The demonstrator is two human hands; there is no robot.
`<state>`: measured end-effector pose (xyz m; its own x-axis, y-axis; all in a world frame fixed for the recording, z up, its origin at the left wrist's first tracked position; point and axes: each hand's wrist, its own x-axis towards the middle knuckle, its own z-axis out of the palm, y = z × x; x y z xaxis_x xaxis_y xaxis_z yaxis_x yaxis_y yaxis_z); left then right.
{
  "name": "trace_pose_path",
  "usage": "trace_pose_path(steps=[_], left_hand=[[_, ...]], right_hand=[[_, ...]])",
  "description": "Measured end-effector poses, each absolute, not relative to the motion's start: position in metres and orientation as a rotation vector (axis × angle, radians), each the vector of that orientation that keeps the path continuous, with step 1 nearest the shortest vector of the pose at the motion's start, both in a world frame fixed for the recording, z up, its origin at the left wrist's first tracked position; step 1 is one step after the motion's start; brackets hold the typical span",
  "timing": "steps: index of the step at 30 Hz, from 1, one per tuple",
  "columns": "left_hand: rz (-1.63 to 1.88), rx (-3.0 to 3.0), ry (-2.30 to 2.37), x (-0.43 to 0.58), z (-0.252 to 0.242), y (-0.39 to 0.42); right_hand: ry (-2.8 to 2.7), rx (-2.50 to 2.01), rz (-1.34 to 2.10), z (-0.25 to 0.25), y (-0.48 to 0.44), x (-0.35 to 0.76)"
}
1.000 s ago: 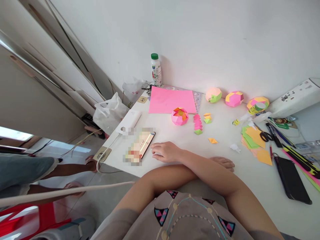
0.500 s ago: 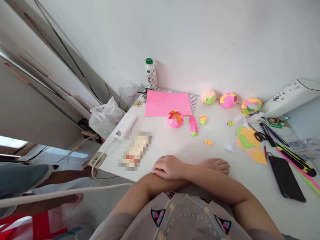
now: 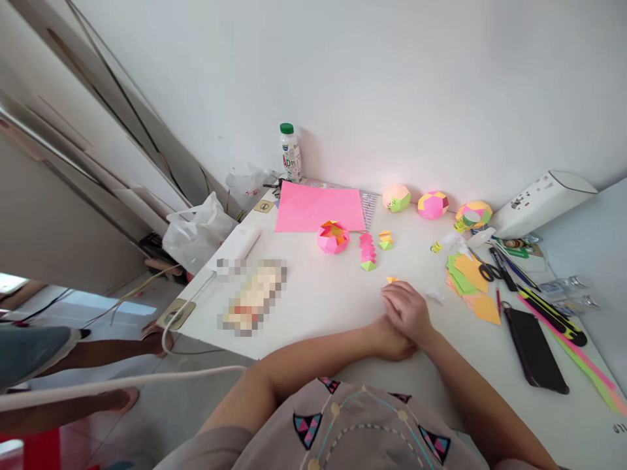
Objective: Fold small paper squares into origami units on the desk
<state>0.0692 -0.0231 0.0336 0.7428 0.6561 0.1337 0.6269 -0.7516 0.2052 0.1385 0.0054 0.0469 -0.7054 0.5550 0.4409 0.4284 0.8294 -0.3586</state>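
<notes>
My right hand lies over my left hand near the front of the white table. The right fingers are curled and pressed together, with no object visible in them. Most of my left hand's fingers are hidden underneath. Just beyond the right hand, a small folded orange paper piece shows partly. Farther back is an unclosed pink and orange paper ball. Beside it lie a row of pink folded pieces with a green end and a short yellow-green stack.
Three paper balls, one pink and yellow, line the wall. A pink sheet and a bottle are at the back. On the right are paper squares, scissors, a cutter and a black case. Another person's legs show at left.
My forearms were crossed with the hands apart. Now they are uncrossed, and my right hand has come over my left. The view has shifted slightly to the right.
</notes>
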Motion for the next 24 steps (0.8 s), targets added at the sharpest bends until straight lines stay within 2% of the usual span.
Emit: trace_pose_path(steps=[3,6,14,20,24], left_hand=[[0.303,2.789,1.026,0.062,0.032,-0.028],[0.341,2.802,0.954,0.046,0.027,-0.037],[0.432,2.820,0.865,0.036,0.020,-0.043],[0.415,2.811,0.875,0.037,0.022,-0.043],[0.392,2.807,0.885,0.036,0.023,-0.043]], right_hand=[[-2.237,-0.858,0.088,0.036,0.025,0.161],[-2.243,-0.941,-0.010,0.027,0.034,0.167],[-2.239,-1.156,-0.076,0.017,0.035,0.166],[-2.253,-1.038,-0.031,0.019,0.035,0.166],[-2.157,-1.103,-0.152,0.022,0.033,0.166]])
